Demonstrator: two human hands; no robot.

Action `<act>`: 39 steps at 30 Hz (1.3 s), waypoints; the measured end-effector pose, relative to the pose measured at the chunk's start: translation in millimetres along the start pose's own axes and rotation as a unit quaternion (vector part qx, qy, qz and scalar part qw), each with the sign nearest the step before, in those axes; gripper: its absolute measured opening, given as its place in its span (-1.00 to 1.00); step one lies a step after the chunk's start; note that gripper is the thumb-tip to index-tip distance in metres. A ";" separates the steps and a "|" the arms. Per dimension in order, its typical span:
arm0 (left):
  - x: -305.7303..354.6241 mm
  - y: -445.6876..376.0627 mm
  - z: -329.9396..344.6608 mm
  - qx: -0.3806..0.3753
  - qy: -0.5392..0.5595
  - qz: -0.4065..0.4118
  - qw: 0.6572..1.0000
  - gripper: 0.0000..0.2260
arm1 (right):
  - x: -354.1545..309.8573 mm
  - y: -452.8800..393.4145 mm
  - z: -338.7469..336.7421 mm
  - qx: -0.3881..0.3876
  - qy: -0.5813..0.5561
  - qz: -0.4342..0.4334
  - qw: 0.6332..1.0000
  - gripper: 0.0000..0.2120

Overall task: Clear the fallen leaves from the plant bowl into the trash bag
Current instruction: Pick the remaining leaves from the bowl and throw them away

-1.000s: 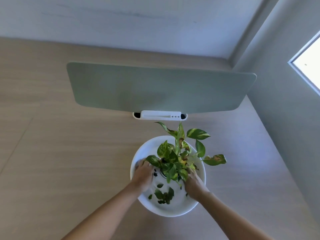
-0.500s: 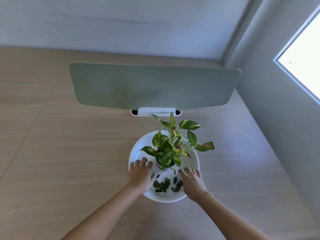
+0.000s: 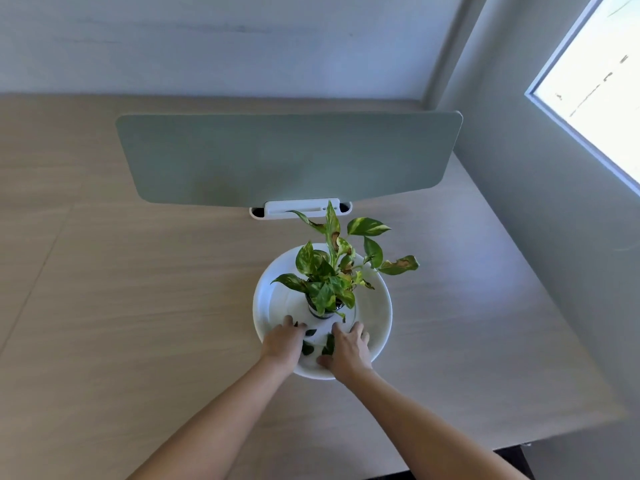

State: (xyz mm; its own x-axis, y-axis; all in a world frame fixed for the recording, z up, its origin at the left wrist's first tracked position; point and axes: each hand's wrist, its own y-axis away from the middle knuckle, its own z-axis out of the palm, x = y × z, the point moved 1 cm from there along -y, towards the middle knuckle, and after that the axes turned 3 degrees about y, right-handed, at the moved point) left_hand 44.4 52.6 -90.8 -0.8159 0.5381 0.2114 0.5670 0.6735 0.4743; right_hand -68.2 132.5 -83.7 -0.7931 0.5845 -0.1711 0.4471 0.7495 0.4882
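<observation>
Gathering step in hand. Left hand (image 3: 281, 341) and right hand (image 3: 347, 346) lay flat, unclenched, in the near part of the white bowl (image 3: 379, 308), corralling fallen leaves (image 3: 328, 344) between them. Next: pinch them up; trash bag not visible.

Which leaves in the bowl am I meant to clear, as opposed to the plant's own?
Find the white bowl on the wooden desk, in front of the grey-green divider panel. The fallen leaves lie flat on the bowl's near floor, between the left hand and the right hand. They are small, dark and loose; the plant stands upright with larger variegated leaves.
</observation>
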 end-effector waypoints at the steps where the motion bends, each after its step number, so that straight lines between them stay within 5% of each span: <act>1: -1.3 -0.6 -0.7 -0.006 0.035 0.001 0.999 -0.73 | -4.3 -3.0 6.1 0.006 -0.003 -0.003 1.000 -0.51; 6: -5.4 -4.5 1.6 -0.011 0.131 0.023 0.991 -0.81 | -7.0 -10.3 27.2 0.069 -0.010 -0.022 0.997 -0.68; 8: -12.4 -8.1 2.1 -0.014 0.216 0.012 0.976 -0.81 | -4.4 -7.9 18.7 0.076 -0.028 -0.036 0.996 -0.91; 12: -24.3 -11.1 -13.7 0.020 0.351 -0.036 0.935 -0.90 | 7.7 -9.1 2.8 0.078 -0.215 0.021 0.973 -0.71; 17: -15.3 4.2 -28.9 -0.059 0.673 -0.152 0.721 -0.84 | 40.0 -1.2 -29.3 0.081 -0.460 0.130 0.875 -0.88; 24: 69.0 16.1 -21.9 -0.176 0.748 -0.137 0.625 -0.84 | 139.7 36.4 -55.3 0.102 -0.657 0.125 0.736 -0.82; 35: 339.5 73.8 79.6 -0.351 0.632 -0.024 0.690 -0.78 | 401.1 173.6 12.6 0.210 -0.707 0.267 0.620 -0.82; 39: 390.0 85.3 140.2 -0.382 0.583 -0.062 0.714 -0.78 | 444.8 196.8 58.5 0.194 -0.703 0.330 0.600 -0.85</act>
State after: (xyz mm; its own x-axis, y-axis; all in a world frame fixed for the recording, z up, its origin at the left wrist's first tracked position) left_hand -209.6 391.0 -87.8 -0.6459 -0.5900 0.4845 0.6194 -0.0340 0.7843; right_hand -308.8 558.2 -113.8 0.6199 0.2740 -0.7353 0.7506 0.0662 0.6574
